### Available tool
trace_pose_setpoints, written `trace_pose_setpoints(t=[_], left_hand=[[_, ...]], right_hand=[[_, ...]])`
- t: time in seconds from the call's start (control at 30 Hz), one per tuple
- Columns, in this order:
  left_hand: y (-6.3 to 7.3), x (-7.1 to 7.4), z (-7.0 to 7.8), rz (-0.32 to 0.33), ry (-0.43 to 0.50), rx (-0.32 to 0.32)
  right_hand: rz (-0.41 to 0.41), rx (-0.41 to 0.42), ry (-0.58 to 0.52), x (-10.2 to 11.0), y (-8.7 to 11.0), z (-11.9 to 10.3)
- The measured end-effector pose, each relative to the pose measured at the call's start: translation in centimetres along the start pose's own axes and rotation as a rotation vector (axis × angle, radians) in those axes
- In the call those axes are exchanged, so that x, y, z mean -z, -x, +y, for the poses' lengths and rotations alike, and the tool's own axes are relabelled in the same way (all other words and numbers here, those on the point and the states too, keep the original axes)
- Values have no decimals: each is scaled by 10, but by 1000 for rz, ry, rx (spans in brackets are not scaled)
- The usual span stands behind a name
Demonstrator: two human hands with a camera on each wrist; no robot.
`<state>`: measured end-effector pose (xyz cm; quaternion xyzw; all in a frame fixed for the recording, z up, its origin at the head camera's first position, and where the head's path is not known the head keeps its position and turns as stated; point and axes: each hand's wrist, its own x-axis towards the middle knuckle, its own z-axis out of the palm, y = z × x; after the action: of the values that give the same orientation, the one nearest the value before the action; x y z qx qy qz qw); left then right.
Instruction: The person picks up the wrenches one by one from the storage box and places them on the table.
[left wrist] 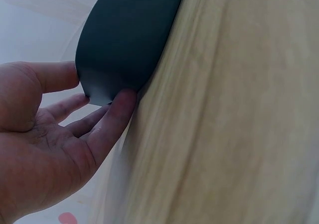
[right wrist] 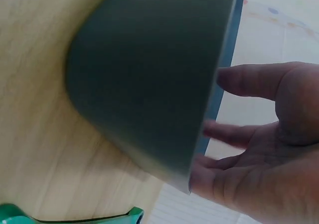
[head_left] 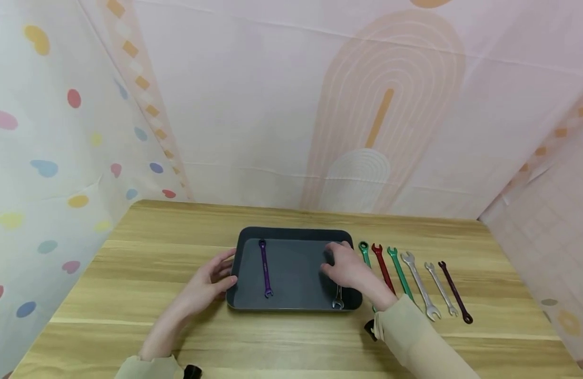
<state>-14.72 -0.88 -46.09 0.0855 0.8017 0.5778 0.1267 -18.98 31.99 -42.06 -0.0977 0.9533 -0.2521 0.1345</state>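
Observation:
A dark grey tray (head_left: 296, 273) lies on the wooden table. My left hand (head_left: 208, 281) holds its left end, thumb at the rim and fingers along the outer wall; the left wrist view shows this hand (left wrist: 65, 119) against the tray's corner. Inside the tray, toward the left, lies a purple wrench (head_left: 265, 268). Over the tray's right part is my right hand (head_left: 346, 266), thumb and fingers spread apart. Beneath it lies a silver wrench (head_left: 337, 302), its upper part hidden. In the right wrist view, that hand's (right wrist: 259, 139) fingertips pass behind the tray wall (right wrist: 144, 74).
Right of the tray lies a row of wrenches: a green ratcheting one (head_left: 364, 252), a red one (head_left: 382, 263), another green one (head_left: 400, 271), a large silver one (head_left: 421, 287), a small silver one (head_left: 441, 289) and a dark purple one (head_left: 455, 292). Patterned cloth (head_left: 253, 116) hangs behind the table.

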Motion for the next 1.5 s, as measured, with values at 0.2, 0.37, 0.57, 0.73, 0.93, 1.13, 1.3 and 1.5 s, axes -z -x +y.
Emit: trace_pose_setpoints(t=[0.2,0.37,0.57,0.73,0.93,1.13,1.3,1.5], left_hand=[[-1,2,0,3,-6,-10],[-1,3,-1,3,-17,-6],[-1,2,-2,2,-7,-1],[-1,2,-3,1,-6,-4],[0,3,-3,0,-5,-4],[0,2,-1,-2,-28,-5],[0,2,-2,-11,-23,-5],[0,1,-2,-14,-10,-2]], right_hand=[[-1,-25,-17,-3,-3,-2],[-21,118,-111,-4,-6,-1],[-22,190,-205,2,-10,1],[7,123,-171,4,-16,3],[-87,125,-205,2,-23,-1],[-212,168,-235,0,-29,-13],[-251,199,-147,-2,-35,-19],[-244,199,-30,-6,-36,-28]])
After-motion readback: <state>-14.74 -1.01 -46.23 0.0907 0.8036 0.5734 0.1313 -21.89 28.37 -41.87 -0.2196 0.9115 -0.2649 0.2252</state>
